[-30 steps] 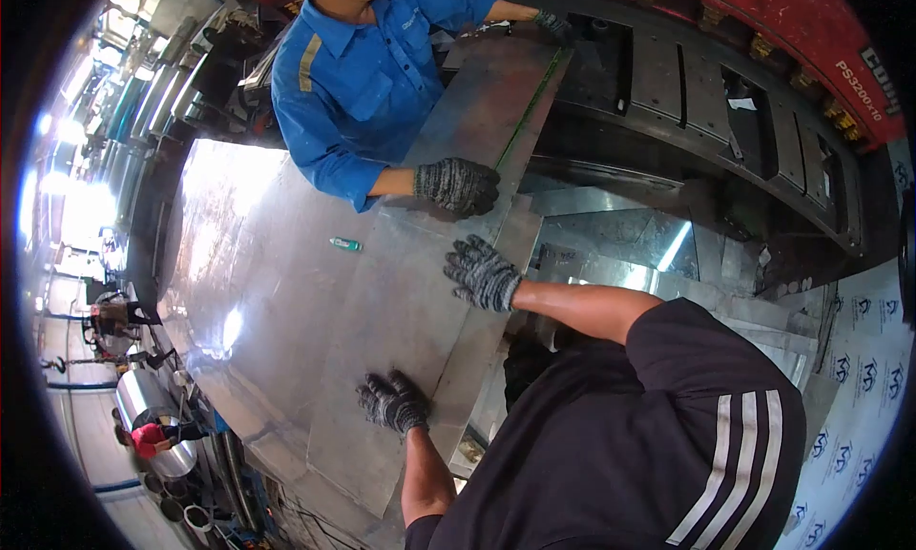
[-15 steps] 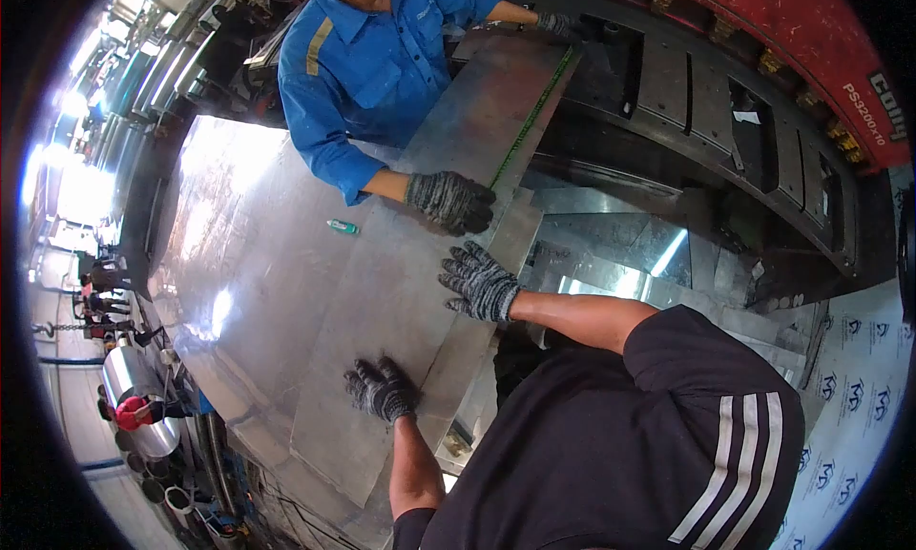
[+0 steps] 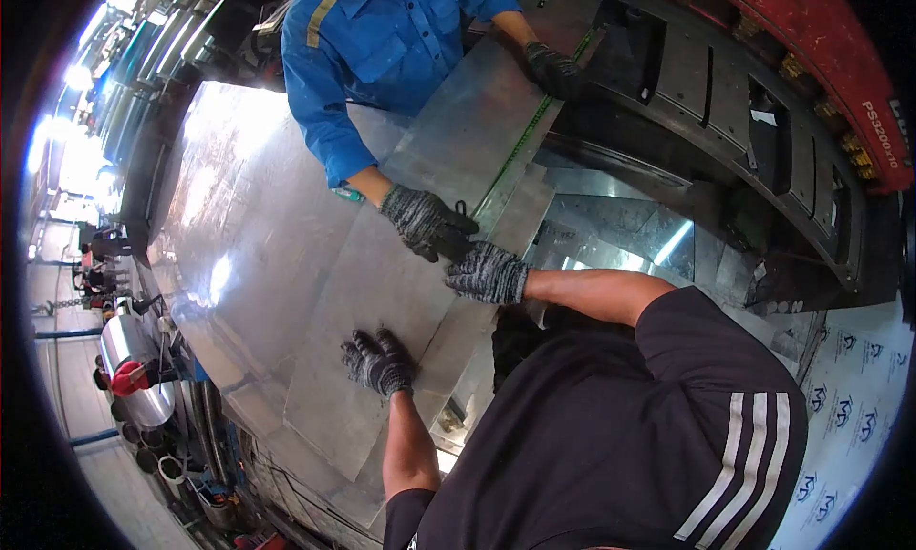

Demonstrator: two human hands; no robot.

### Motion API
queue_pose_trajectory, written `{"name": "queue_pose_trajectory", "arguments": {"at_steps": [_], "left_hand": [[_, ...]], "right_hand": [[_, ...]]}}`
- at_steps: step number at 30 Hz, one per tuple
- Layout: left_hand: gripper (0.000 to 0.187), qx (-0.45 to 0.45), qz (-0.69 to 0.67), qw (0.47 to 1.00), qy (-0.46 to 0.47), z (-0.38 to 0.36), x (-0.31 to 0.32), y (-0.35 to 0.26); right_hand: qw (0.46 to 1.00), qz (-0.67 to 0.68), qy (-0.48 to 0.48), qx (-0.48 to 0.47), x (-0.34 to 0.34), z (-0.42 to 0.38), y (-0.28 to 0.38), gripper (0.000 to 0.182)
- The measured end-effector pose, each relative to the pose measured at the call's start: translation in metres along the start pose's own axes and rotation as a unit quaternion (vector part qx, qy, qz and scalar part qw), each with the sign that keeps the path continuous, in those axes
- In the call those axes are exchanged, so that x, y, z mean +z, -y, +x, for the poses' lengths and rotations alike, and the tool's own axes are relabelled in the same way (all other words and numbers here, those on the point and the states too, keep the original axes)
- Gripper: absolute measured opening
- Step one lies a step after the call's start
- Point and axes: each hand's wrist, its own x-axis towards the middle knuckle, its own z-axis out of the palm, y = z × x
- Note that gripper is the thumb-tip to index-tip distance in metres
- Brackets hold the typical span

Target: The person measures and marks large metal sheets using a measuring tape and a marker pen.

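Observation:
My left hand (image 3: 379,362), in a grey knit glove, lies flat with fingers spread on a thin metal sheet (image 3: 367,292). At that sheet's near edge rests my right hand (image 3: 487,272), gloved alike, its fingers extended and partly overlapped by a co-worker's gloved hand (image 3: 420,223). Their fingers are around a dark object with a black loop (image 3: 461,207); its exact shape is hidden. A green measuring tape (image 3: 520,147) runs along the sheet edge from there. The co-worker's other gloved hand (image 3: 555,71) is on the tape's far part.
A larger shiny sheet (image 3: 215,226) lies under the working sheet. Loose metal pieces (image 3: 620,228) are beyond my right forearm. The slotted bed of a red machine (image 3: 811,44) stands at upper right. A co-worker in a blue shirt (image 3: 382,63) stands opposite.
The co-worker's near hand has come up against my right hand. Their far hand has moved onto the tape at the sheet edge. My left hand stays on the sheet.

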Motion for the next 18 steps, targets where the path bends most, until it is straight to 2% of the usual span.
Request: {"name": "queue_pose_trajectory", "arguments": {"at_steps": [1, 2, 4, 5, 9, 11, 12, 13, 14, 15, 16, 17, 18], "left_hand": [[0.069, 0.001, -0.001, 1.000, 0.001, 0.000, -0.001, 0.000], [0.069, 0.001, -0.002, 1.000, 0.002, 0.001, -0.002, -0.002], [0.069, 0.007, -0.005, 1.000, 0.000, 0.002, -0.003, -0.001], [0.069, 0.019, -0.011, 1.000, -0.005, 0.003, -0.003, 0.001], [0.067, 0.029, -0.021, 0.999, -0.038, 0.006, 0.004, 0.007], [0.065, 0.053, -0.032, 0.997, -0.043, 0.010, 0.012, 0.019], [0.064, 0.069, -0.041, 0.995, -0.050, 0.014, 0.027, 0.034], [0.064, 0.051, -0.033, 0.997, -0.047, 0.020, 0.047, 0.051], [0.061, 0.080, -0.112, 0.988, -0.068, 0.027, 0.068, 0.070], [0.057, 0.110, -0.190, 0.971, -0.090, 0.024, 0.077, 0.086], [0.057, 0.095, -0.181, 0.974, -0.092, 0.014, 0.071, 0.097], [0.053, 0.031, -0.353, 0.934, -0.048, 0.002, 0.059, 0.100], [0.049, -0.032, -0.514, 0.857, -0.006, -0.010, 0.046, 0.100]], "right_hand": [[0.999, -0.003, 0.041, 0.007, -0.013, 0.006, 0.005, 0.017], [0.999, 0.003, 0.043, 0.006, -0.025, 0.011, 0.009, 0.017], [0.977, -0.021, 0.207, 0.037, -0.037, 0.018, 0.018, 0.016], [0.993, 0.017, 0.113, 0.038, -0.028, 0.013, 0.016, 0.019], [0.989, 0.068, 0.109, 0.076, -0.015, -0.005, 0.024, 0.021], [0.993, 0.032, 0.064, 0.095, -0.020, -0.015, 0.028, 0.034], [0.992, 0.050, 0.075, 0.086, -0.023, -0.018, 0.032, 0.034], [0.981, 0.047, 0.070, 0.176, -0.026, -0.015, 0.031, 0.040], [0.962, 0.042, 0.064, 0.263, -0.028, -0.010, 0.029, 0.046], [0.964, 0.056, 0.071, 0.251, -0.030, -0.007, 0.024, 0.046], [0.968, 0.034, 0.082, 0.236, -0.032, -0.005, 0.021, 0.048], [0.970, 0.010, 0.090, 0.224, -0.033, -0.002, 0.021, 0.050], [0.971, 0.018, 0.092, 0.218, -0.033, 0.002, 0.023, 0.050]]}}
